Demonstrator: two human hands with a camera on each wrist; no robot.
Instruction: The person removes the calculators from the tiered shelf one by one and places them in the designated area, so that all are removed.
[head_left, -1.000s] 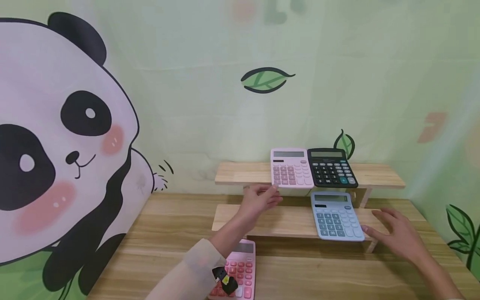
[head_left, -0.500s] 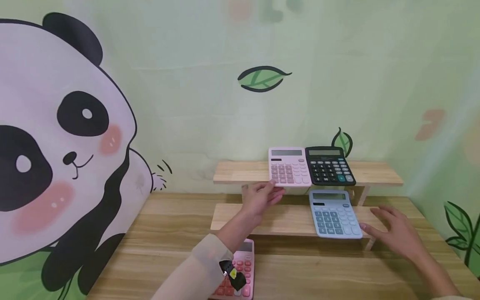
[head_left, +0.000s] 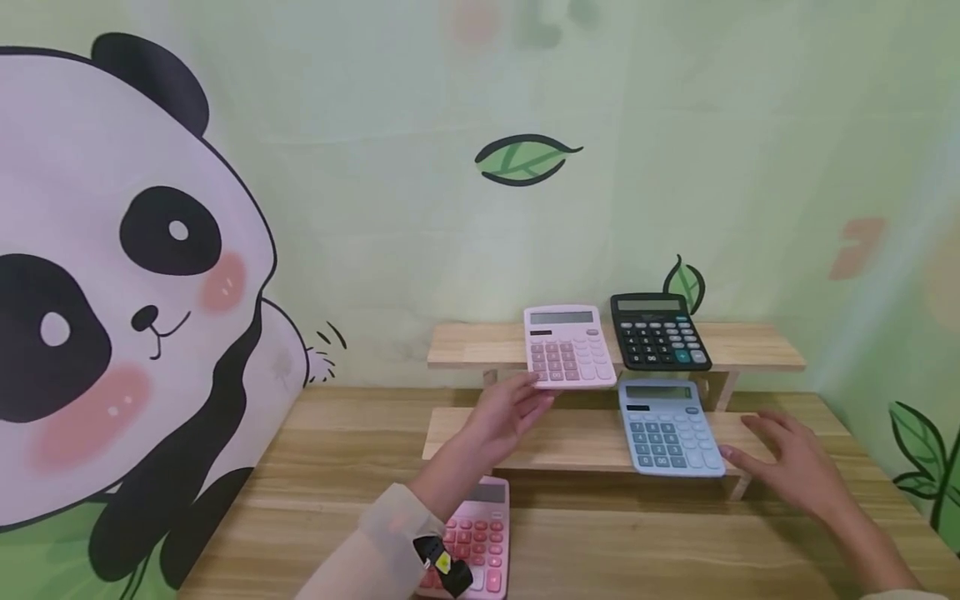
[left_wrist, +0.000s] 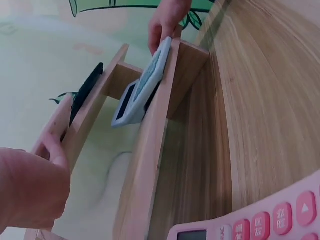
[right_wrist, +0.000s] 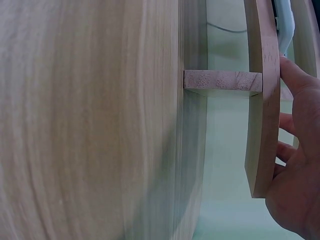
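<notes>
My left hand [head_left: 501, 423] pinches a pale pink calculator [head_left: 572, 346] by its lower left corner, thumb on top and fingers beneath. This calculator sits at the upper shelf [head_left: 476, 343], its lower edge jutting over the front. A black calculator [head_left: 662, 333] lies to its right, with a gap between them. On the lower shelf [head_left: 558, 446] a light blue calculator [head_left: 671, 429] leans back, screen end raised. My right hand [head_left: 797, 462] rests by that shelf's right end, fingers loosely spread; in the right wrist view its thumb [right_wrist: 292, 75] is at the blue calculator's edge.
A brighter pink calculator [head_left: 486, 533] lies on the wooden table [head_left: 600, 550] at the front, partly covered by my left sleeve [head_left: 382, 542] and a dark wrist strap. Behind the shelves hangs a green backdrop [head_left: 375, 208] with a panda and leaves.
The pale pink calculator has shifted left and toward me with my left hand, opening a gap beside the black one. My right hand and the blue calculator have stayed nearly still.
</notes>
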